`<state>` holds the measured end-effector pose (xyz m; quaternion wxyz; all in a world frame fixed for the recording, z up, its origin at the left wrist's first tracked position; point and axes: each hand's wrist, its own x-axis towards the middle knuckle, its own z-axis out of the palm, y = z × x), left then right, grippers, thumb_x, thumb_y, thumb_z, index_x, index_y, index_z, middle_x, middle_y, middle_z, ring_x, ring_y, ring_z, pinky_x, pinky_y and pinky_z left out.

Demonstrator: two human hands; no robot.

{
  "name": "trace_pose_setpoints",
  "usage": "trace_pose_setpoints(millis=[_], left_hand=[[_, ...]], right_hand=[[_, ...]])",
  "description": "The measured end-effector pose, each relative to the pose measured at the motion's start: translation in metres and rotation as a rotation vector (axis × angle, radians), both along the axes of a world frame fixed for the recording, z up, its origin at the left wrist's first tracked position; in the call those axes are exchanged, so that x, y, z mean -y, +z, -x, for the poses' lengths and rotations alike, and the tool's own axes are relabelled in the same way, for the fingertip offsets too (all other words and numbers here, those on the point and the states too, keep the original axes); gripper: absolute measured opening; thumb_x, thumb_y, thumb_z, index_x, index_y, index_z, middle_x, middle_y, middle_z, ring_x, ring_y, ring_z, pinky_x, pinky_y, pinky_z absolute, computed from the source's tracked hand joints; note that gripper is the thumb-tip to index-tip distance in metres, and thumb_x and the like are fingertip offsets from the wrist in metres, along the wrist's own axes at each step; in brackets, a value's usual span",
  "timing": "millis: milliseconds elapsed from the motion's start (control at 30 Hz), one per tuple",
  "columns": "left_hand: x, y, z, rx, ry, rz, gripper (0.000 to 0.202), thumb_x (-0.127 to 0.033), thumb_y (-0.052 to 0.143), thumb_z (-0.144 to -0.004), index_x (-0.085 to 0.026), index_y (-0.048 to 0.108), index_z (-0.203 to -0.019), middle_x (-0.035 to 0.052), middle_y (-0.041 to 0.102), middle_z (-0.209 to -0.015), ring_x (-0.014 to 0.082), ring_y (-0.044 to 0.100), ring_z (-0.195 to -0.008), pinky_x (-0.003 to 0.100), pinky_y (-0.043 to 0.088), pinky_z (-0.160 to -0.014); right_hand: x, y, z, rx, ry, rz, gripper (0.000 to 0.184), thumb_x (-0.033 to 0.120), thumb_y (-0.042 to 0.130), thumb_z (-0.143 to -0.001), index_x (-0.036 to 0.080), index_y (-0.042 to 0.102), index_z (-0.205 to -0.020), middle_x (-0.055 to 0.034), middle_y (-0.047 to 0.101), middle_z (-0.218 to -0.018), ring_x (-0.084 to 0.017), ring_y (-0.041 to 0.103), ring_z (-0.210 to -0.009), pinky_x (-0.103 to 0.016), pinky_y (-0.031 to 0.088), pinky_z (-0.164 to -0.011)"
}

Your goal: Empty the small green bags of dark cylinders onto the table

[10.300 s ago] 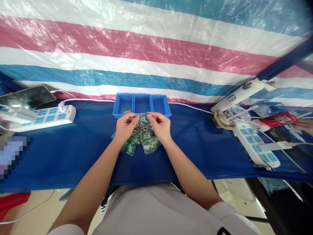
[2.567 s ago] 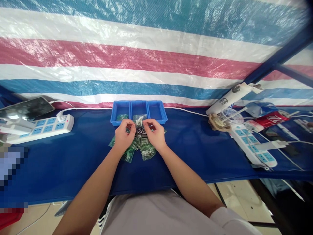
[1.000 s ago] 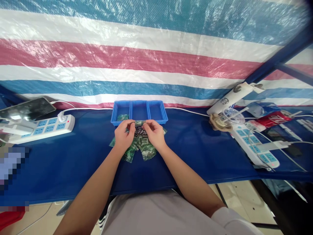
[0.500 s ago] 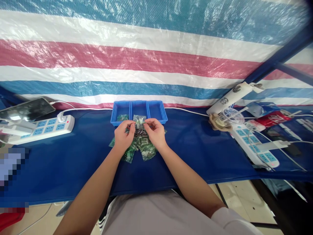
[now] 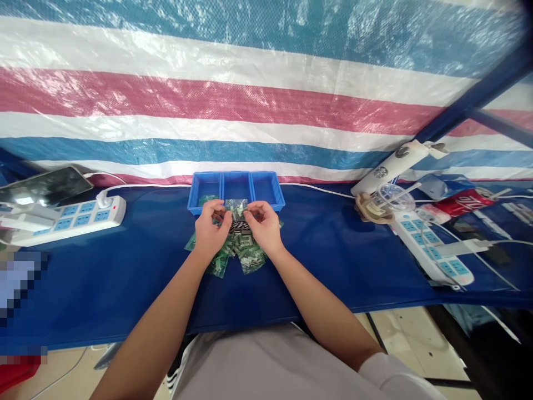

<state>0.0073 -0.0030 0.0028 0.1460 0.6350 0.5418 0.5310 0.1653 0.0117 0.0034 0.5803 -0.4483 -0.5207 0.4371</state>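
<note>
the left forearm point(image 5: 154, 322) slants up toward one o'clock, the right forearm point(image 5: 322, 305) toward ten. the left hand point(image 5: 211, 229) sits at nine o'clock from the right hand point(image 5: 265, 228), near but apart. right thumb point(image 5: 251, 219) and forefinger point(image 5: 250, 206) pinch; the left fingers point(image 5: 214, 206) curl inward, whether they meet the thumb is unclear.

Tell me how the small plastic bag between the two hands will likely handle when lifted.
The bag is probably floppy, since its see-through plastic looks thin. Its weight may shift as it tilts, since the small pieces showing through seem to fill only part of it. The shiny plastic might also be slightly slippery.
</note>
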Motion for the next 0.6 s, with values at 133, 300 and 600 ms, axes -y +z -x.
trace_pose_setpoints(millis=[133,300,600], left_hand=[[-0.0004,-0.0006,0.0005,-0.036,0.014,0.024,0.032,-0.033,0.063,-0.092,-0.022,0.058,-0.121,-0.0001,0.065,-0.088,0.0117,0.061,-0.069,0.026,0.053,-0.071],[-0.0008,-0.0013,0.0010,-0.072,0.021,0.012,0.030,-0.034,0.061,-0.093,-0.021,0.062,-0.121,0.0004,0.066,-0.088,0.0125,0.061,-0.070,0.027,0.054,-0.074],[-0.0022,-0.0004,0.0016,-0.096,0.015,-0.037,0.022,-0.031,0.060,-0.093,-0.019,0.065,-0.112,0.0009,0.066,-0.086,0.0127,0.061,-0.069,0.027,0.054,-0.073]], right_hand=[[0.0000,-0.0016,-0.0007,0.005,0.005,-0.005,0.022,0.033,0.069,-0.082,0.022,0.064,-0.100,-0.0029,0.070,-0.090,-0.017,0.068,-0.082,-0.028,0.052,-0.068],[0.0000,-0.0033,-0.0015,0.045,0.011,0.007,0.026,0.035,0.068,-0.083,0.021,0.069,-0.105,-0.0050,0.072,-0.093,-0.018,0.068,-0.083,-0.030,0.055,-0.070],[0.0002,-0.0007,-0.0015,0.081,-0.006,0.018,0.023,0.037,0.067,-0.083,0.020,0.072,-0.099,-0.0052,0.076,-0.093,-0.019,0.070,-0.083,-0.031,0.056,-0.070]])
